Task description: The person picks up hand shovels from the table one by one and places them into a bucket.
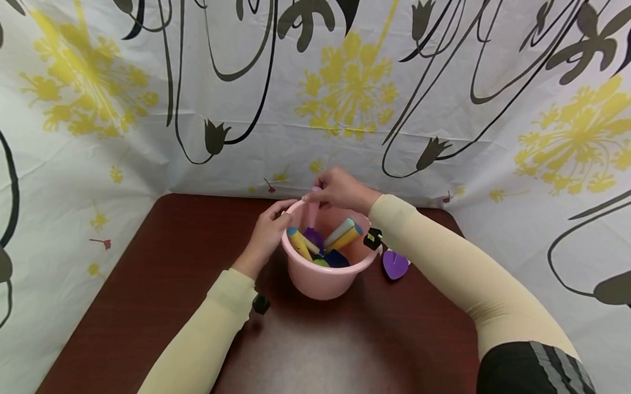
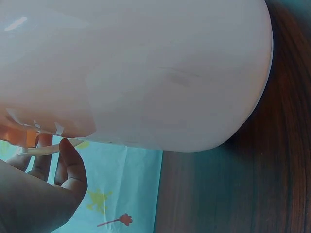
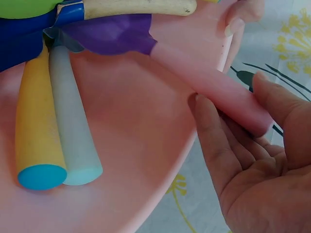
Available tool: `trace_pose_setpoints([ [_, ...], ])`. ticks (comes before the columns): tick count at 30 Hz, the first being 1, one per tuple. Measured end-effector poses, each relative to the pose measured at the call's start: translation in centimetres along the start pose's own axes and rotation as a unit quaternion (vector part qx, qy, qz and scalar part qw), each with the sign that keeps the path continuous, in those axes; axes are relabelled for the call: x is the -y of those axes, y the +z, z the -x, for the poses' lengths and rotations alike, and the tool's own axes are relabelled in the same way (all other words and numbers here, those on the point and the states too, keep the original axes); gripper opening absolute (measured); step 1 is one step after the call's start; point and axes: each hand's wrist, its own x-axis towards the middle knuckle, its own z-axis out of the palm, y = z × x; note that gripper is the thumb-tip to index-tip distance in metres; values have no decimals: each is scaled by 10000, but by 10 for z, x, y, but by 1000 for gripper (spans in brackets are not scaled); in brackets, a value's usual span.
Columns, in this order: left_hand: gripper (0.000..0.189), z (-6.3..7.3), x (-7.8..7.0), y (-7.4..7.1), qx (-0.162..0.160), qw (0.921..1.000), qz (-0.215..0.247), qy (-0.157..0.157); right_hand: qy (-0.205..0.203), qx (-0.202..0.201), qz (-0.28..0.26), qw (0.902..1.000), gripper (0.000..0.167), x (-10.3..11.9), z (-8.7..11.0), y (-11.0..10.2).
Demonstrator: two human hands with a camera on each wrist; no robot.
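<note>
A pink bucket [image 1: 322, 282] stands on the table with several toy garden tools in it. My left hand [image 1: 266, 233] grips its rim at the left; in the left wrist view the bucket wall [image 2: 160, 73] fills most of the picture and the fingers curl at the rim. At the back of the bucket, my right hand [image 1: 339, 189] holds the pink handle of a toy shovel [image 3: 209, 87] between thumb and fingers. That shovel's purple blade [image 3: 114, 36] points down into the bucket. Beside it lie tools with a yellow handle [image 3: 39, 121] and a pale blue handle [image 3: 75, 116].
A purple heart-shaped toy shovel blade [image 1: 395, 265] lies on the table just right of the bucket, partly behind the right forearm. The dark brown table [image 1: 186, 262] meets a patterned white cloth [image 1: 298, 102] behind and at both sides.
</note>
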Motion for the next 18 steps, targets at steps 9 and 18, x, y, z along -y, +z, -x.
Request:
trace_pose_setpoints([
  [9, 38, 1, 1, 0, 10, 10000, 26, 68, 82, 411, 296, 9987, 34, 0, -4, 1],
  [18, 41, 0, 0, 0, 66, 9998, 141, -129, 96, 618, 1319, 9893, 33, -5, -10, -1],
])
